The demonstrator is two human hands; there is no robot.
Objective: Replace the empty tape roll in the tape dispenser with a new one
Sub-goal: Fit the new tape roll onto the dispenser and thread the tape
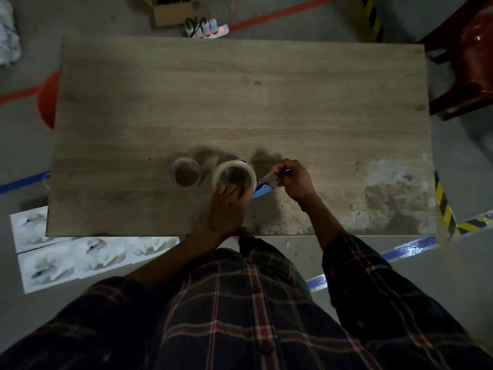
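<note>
Head view: near the middle of the front edge of the worn wooden tabletop (266,102), the left hand (226,206) grips a thick roll of clear packing tape (234,174), fingers curled round its near side. The right hand (296,180) pinches the free end of a thin strip of tape (265,177) drawn out from the roll's right side. Between the hands, a blue plastic tape dispenser (262,190) shows only as a small wedge; whether the roll sits in it I cannot tell. Just left of the held roll, apart from it, a thin empty cardboard tape core (186,172) lies flat on the tabletop. Beyond the far edge, a white power strip (206,29) lies on the floor.
</note>
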